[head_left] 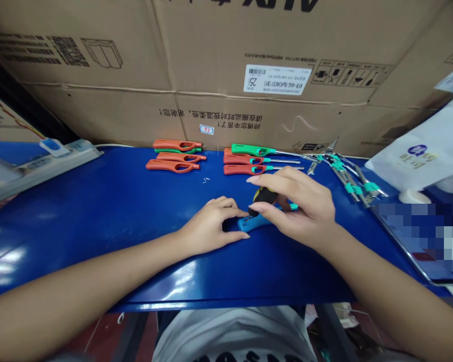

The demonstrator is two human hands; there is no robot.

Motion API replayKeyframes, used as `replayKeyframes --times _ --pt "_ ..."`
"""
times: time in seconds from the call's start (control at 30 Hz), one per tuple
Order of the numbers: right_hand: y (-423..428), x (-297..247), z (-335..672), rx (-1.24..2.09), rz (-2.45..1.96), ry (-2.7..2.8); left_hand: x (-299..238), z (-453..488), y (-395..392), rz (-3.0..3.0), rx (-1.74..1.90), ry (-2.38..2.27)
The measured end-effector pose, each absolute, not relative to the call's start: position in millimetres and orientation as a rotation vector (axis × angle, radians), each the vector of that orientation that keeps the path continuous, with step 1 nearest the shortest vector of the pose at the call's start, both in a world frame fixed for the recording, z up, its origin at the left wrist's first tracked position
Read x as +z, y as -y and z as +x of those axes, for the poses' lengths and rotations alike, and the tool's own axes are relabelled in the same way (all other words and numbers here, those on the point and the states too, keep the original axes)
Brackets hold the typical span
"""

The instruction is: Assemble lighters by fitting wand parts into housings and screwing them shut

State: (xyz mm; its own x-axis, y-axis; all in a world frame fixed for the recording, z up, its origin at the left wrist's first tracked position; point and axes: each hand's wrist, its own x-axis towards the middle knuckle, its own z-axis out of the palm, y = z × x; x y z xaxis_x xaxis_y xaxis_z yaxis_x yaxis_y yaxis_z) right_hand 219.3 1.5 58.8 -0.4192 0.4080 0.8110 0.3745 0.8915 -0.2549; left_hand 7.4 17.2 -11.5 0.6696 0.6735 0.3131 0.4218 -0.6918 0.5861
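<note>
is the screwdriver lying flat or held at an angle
Held at an angle: the right hand grips the screwdriver, which slants down toward the blue lighter handle below.

The person wears a pale grey shirt [230, 332], softly creased, with bold black lettering [245, 358] partly cut off below. Forearms [136, 265], left hand [210, 226] and right hand [304, 201] are bare; the fingernails [253, 179] look longish.

One screwdriver [264, 195], one blue lighter [259, 220]; from it, four handles [171, 165] at ten o'clock — three orange, one green — and three lighters [244, 160] at twelve.
</note>
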Motion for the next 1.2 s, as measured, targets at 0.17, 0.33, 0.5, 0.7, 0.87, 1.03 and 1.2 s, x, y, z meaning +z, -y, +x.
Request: replayKeyframes --times 0.17,0.33,0.5,0.7,0.87,1.03,1.2 --pt "3.1 55.1 215.4 0.456 -0.610 2.021 -12.7 6.9 -18.2 2.401 0.724 -0.833" --pt "5.8 53.6 209.8 0.177 -0.578 1.981 -13.3 7.6 -18.1 2.396 0.716 -0.846" --pt "10.9 55.6 211.6 0.155 -0.620 2.079 -13.0 7.6 -18.4 2.394 0.716 -0.836" --pt "6.3 60.4 215.2 0.455 -0.529 2.067 -13.8 6.9 -18.5 2.407 0.715 -0.844" --pt "2.0 55.0 215.2 0.070 -0.586 1.986 -13.5 7.5 -18.0 2.416 0.712 -0.859" --pt "2.6 57.9 219.3 0.490 -0.562 2.104 -13.2 7.7 -18.6 2.412 0.710 -0.843" --pt "1.8 62.7 218.7 0.291 -0.565 2.088 -14.0 7.5 -18.5 2.423 0.728 -0.847"
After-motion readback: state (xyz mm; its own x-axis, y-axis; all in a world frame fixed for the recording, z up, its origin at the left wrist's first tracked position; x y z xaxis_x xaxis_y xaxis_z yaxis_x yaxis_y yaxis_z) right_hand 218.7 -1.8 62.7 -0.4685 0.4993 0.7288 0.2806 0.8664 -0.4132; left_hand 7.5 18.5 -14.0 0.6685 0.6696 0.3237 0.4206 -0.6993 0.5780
